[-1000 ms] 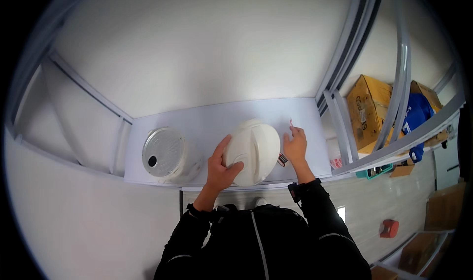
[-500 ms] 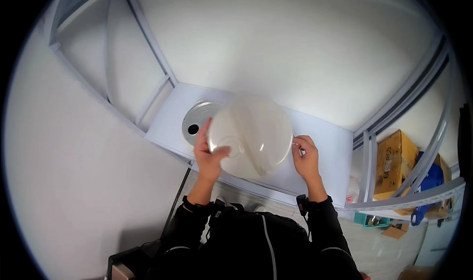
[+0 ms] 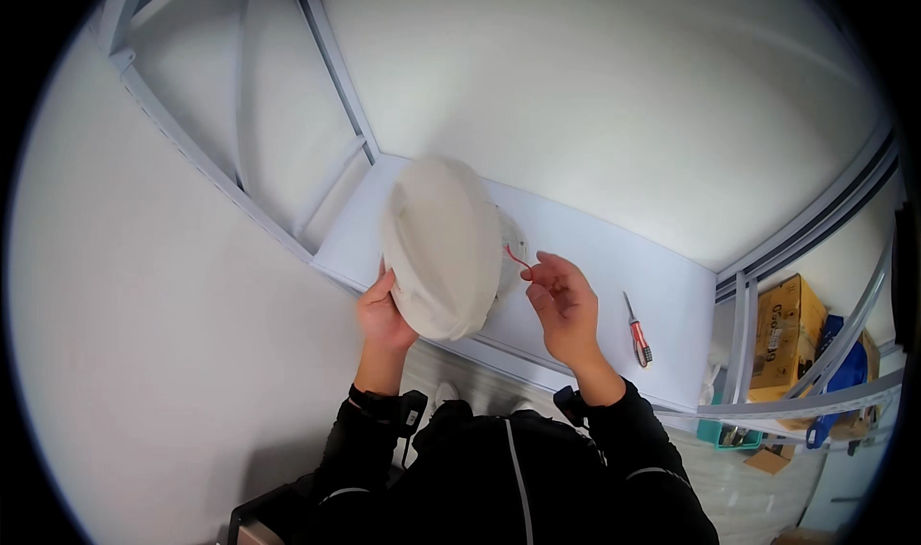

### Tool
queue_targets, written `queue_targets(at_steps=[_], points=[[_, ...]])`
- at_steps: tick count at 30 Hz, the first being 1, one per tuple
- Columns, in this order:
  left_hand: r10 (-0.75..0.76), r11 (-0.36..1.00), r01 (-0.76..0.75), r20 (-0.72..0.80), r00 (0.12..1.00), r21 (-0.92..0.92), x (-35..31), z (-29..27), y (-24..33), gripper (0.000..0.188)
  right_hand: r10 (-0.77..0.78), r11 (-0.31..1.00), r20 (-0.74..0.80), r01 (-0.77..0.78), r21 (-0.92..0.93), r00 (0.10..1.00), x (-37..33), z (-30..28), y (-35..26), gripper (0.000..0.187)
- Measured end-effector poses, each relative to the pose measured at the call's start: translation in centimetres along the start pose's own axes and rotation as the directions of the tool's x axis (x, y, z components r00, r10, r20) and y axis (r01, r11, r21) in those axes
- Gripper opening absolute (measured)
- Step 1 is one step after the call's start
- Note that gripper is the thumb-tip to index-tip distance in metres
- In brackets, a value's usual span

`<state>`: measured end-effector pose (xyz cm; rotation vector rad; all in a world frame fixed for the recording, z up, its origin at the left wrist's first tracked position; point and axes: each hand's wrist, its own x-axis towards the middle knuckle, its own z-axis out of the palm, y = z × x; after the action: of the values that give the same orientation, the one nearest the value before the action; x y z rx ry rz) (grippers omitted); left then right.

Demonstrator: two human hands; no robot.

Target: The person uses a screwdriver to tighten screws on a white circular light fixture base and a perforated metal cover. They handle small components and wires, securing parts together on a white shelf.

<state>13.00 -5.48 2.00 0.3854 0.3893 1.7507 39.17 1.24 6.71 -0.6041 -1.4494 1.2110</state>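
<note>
A round white lamp cover (image 3: 443,248) is held up on its edge over the shelf. My left hand (image 3: 386,317) grips it by its lower left rim, thumb against the side. Behind the cover, partly hidden, shows a round metal lamp base (image 3: 515,226). A thin red wire (image 3: 517,256) runs from beside that base to my right hand (image 3: 564,305), whose thumb and fingertips close on its end. To the right of this hand, a screwdriver (image 3: 636,336) with a red and dark handle lies on the white shelf (image 3: 672,305).
A metal frame post (image 3: 336,75) rises at the shelf's left end, with another frame at its right. Beyond the right end are a yellow cardboard box (image 3: 782,329), a blue bag (image 3: 844,377) and a green basket (image 3: 715,435). A white wall stands behind the shelf.
The cover has been tipped from facing me to on edge. My right hand has moved left from its rim and pinches the red wire. The screwdriver has come into sight.
</note>
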Motion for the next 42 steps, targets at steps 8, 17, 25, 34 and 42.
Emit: queue_targets(at_steps=[8, 17, 25, 34, 42], points=[[-0.177, 0.791, 0.329, 0.321, 0.93, -0.516, 2.0, 1.5, 1.4, 0.064, -0.168, 0.936, 0.24, 0.231, -0.265, 0.956, 2.0, 5.9, -5.1, 0.032], [-0.235, 0.761, 0.461, 0.468, 0.852, -0.456, 4.4, -1.7, 1.0, 0.067, -0.222, 0.846, 0.266, 0.321, -0.426, 0.938, 2.8, 9.8, -3.4, 0.026], [-0.376, 0.818, 0.436, 0.224, 0.899, -0.376, 3.7, 1.8, 3.5, 0.067, 0.001, 0.993, 0.089, 0.009, -0.115, 0.996, 3.0, 11.7, -3.2, 0.026], [-0.311, 0.791, 0.48, 0.427, 0.849, -0.379, 5.1, 1.3, 4.2, 0.06, -0.07, 0.955, 0.198, 0.123, -0.269, 0.978, 3.2, 12.3, -1.4, 0.021], [-0.327, 0.734, 0.531, 0.464, 0.823, -0.424, 5.5, 0.8, 4.8, 0.049, -0.15, 0.942, 0.187, 0.198, -0.271, 0.971, 3.8, 12.7, -0.9, 0.024]])
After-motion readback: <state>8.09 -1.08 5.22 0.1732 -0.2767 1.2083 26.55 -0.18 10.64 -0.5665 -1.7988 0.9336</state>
